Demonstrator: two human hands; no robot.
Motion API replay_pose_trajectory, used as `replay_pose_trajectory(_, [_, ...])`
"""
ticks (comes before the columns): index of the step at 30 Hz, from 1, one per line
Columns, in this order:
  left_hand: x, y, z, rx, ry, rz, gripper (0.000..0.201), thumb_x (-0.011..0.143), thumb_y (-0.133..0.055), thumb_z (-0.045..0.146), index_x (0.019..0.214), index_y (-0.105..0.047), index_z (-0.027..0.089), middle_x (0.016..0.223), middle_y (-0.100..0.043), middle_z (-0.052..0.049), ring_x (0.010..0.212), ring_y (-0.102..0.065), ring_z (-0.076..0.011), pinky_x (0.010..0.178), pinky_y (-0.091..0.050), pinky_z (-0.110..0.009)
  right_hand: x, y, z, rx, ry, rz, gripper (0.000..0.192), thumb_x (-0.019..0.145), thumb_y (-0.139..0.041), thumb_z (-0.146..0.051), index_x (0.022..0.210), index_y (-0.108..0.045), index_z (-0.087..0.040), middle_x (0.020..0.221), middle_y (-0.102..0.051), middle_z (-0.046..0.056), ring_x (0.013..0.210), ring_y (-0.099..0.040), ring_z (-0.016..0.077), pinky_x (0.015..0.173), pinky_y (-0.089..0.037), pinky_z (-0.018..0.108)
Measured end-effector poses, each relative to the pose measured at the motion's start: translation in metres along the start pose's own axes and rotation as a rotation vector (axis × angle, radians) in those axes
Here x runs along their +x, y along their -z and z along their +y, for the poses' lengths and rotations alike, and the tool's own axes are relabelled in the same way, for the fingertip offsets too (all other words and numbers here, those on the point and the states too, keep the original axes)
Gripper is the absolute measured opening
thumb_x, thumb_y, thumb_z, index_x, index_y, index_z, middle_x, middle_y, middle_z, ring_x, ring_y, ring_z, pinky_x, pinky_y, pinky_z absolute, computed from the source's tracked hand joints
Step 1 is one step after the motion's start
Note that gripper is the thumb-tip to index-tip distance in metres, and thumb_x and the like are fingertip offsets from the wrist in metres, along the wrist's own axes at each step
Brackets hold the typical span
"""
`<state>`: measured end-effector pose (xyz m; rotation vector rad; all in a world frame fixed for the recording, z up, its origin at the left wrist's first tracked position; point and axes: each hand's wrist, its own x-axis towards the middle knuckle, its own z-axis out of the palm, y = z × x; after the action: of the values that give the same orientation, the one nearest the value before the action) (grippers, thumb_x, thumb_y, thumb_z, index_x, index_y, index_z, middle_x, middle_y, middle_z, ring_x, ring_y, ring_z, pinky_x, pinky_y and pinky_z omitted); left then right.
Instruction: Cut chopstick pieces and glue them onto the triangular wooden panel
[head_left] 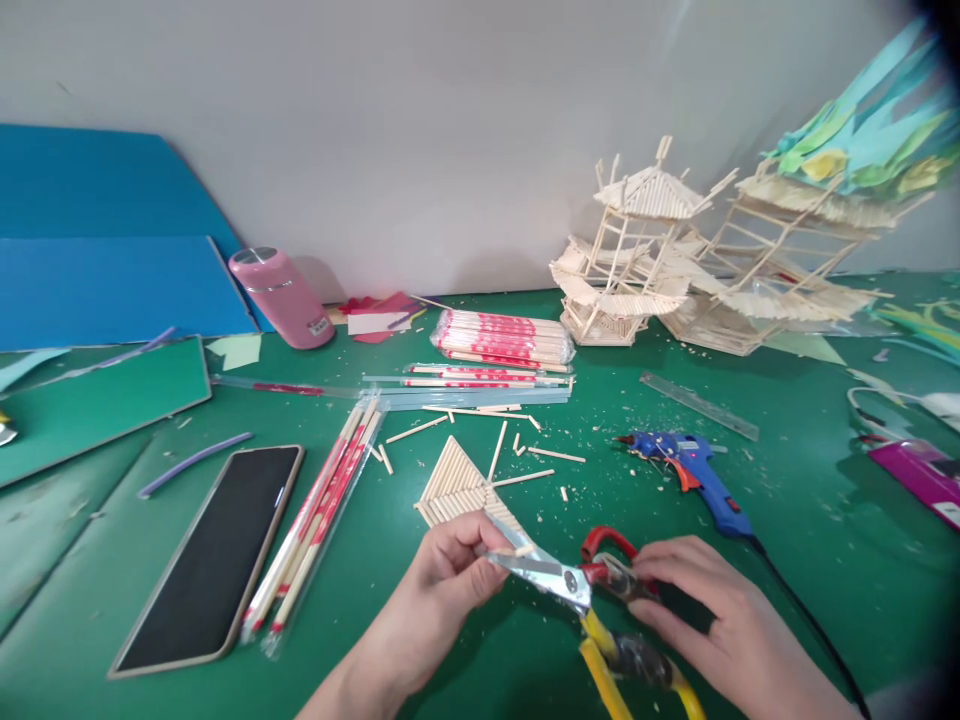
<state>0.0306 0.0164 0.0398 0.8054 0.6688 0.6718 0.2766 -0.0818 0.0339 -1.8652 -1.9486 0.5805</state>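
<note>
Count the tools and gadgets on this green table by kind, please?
Cutters with yellow handles, gripped by right hand while left hand steadies a stick: 1
Blue glue gun: 1
Clear ruler: 1
Phone: 1
Pink flask: 1
Total: 5

Craft table: green mat (pixel 787 500), glue gun (pixel 694 475), stick-built model pavilions (pixel 637 250)

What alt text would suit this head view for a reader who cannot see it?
On a green table, the right hand grips yellow-handled shears while the left hand holds a small stick at the blades. A fan of glued sticks, blue glue gun, phone and stick pagoda models surround them.
</note>
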Motion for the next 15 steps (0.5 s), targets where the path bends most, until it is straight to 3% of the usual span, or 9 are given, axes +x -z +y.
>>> replay_pose_trajectory(4, [-0.001,0.001,0.000,0.006,-0.001,-0.002,0.019,0.067,-0.072,0.031,0.067,-0.062,0.015,0.065,-0.059,0.000,0.061,-0.050,-0.0093,0.058,-0.034,-0.019,0.007,0.000,-0.019,0.131,-0.027,-0.023,0.029,0.083,-0.050,-0.032,0.110,-0.053,-0.023,0.110,-0.058,0.007,0.100,-0.056,0.0199,0.084,-0.048,0.031])
replay_pose_trajectory(9, [0.000,0.002,-0.002,0.014,0.010,0.010,0.020,0.067,-0.072,0.033,0.067,-0.061,0.015,0.065,-0.059,0.000,0.060,-0.049,-0.0089,0.057,-0.033,-0.018,0.020,0.001,-0.038,0.363,-0.054,-0.167,0.020,0.089,-0.040,-0.032,0.095,-0.057,-0.025,0.090,-0.063,0.001,0.086,-0.061,0.0153,0.073,-0.050,0.024])
replay_pose_trajectory(15, [0.000,0.000,-0.005,0.012,0.008,0.001,0.019,0.068,-0.071,0.032,0.068,-0.061,0.015,0.066,-0.059,0.000,0.063,-0.049,-0.0091,0.060,-0.033,-0.018,0.014,-0.004,-0.022,0.123,0.017,-0.126,0.020,0.088,-0.042,-0.030,0.099,-0.058,-0.024,0.095,-0.062,0.005,0.088,-0.058,0.0183,0.076,-0.049,0.032])
